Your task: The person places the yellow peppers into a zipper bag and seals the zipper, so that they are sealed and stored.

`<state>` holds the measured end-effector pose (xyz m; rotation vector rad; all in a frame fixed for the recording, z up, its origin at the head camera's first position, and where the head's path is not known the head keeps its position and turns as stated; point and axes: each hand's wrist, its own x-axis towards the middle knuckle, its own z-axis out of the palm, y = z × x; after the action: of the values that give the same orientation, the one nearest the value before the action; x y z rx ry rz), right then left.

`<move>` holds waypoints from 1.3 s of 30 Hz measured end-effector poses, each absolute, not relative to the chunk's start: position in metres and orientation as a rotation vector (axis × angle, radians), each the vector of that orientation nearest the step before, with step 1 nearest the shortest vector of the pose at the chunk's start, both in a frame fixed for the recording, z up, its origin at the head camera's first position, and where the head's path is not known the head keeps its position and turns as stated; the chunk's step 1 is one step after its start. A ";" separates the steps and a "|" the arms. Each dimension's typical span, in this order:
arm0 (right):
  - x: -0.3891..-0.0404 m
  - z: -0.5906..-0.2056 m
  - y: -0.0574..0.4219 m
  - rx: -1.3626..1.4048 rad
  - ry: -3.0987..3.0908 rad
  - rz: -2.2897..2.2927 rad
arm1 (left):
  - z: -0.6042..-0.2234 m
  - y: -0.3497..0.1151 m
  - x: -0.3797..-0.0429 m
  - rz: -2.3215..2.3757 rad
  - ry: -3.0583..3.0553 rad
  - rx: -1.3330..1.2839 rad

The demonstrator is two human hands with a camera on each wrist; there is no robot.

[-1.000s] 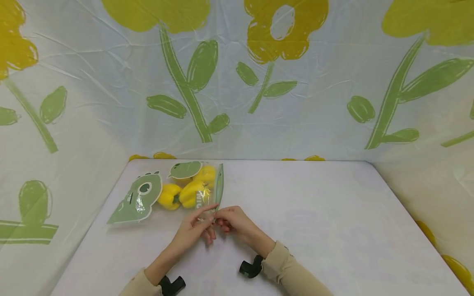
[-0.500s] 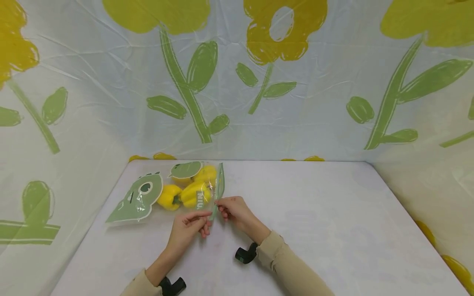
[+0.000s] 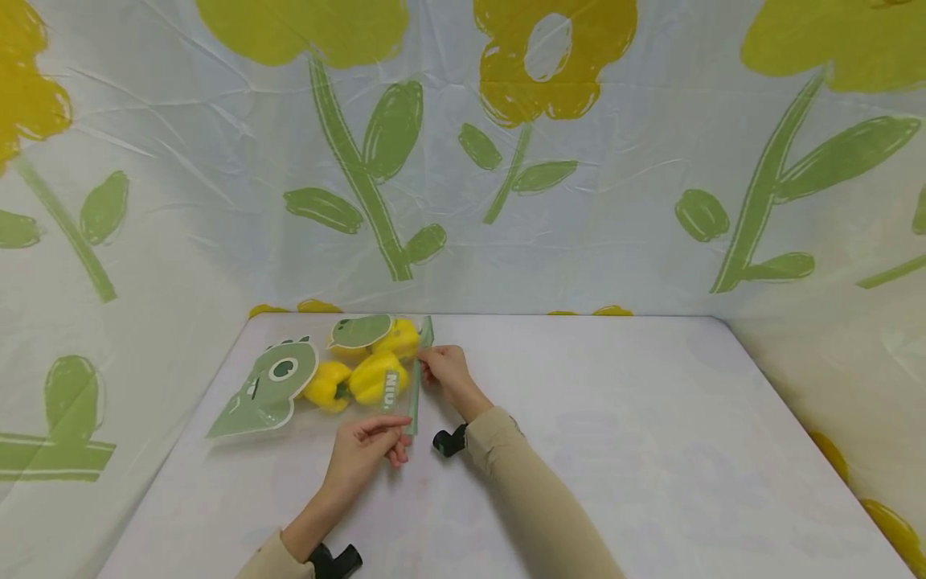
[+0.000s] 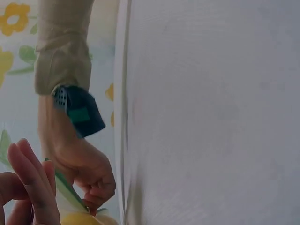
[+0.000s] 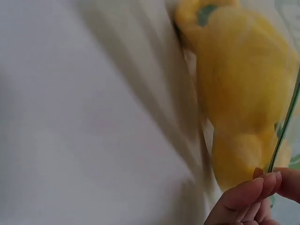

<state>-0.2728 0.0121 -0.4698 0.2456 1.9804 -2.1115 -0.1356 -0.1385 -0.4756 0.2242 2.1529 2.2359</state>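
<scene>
A clear zip bag [image 3: 271, 390] with green cartoon prints lies on the left part of the table. Several yellow bell peppers [image 3: 376, 378] are inside it. My left hand [image 3: 362, 454] pinches the near end of the green zip strip [image 3: 415, 394]. Farther along that strip, toward its far end, my right hand [image 3: 450, 376] pinches it between thumb and fingers. The right wrist view shows those fingertips [image 5: 268, 183] on the thin green edge, beside the peppers [image 5: 243, 70]. Only part of my left hand [image 4: 35, 187] shows in the left wrist view.
The white table [image 3: 615, 434] extends to the right of the bag. A flower-printed cloth [image 3: 579, 241] stands behind it and along both sides. Black devices [image 3: 450, 441] are strapped at both wrists.
My right hand has slid along the zip strip away from me, from beside my left hand to near the strip's far end. The left hand has shifted slightly left and stays at the near end.
</scene>
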 end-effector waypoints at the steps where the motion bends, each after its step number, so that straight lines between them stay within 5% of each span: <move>1: -0.277 -0.469 0.010 0.249 1.998 -2.120 | -0.476 -0.139 -0.136 2.238 2.153 0.229; 23: -0.359 -0.458 -0.002 0.394 2.178 -1.969 | -0.478 -0.146 -0.133 2.236 2.100 0.239; 39: -0.254 -0.467 0.032 0.022 2.104 -1.861 | -0.465 -0.163 -0.140 1.986 1.976 0.297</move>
<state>-0.2539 0.0321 -0.4669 0.0220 2.1041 -1.8612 -0.1401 -0.1630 -0.4654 0.2971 1.9757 1.9859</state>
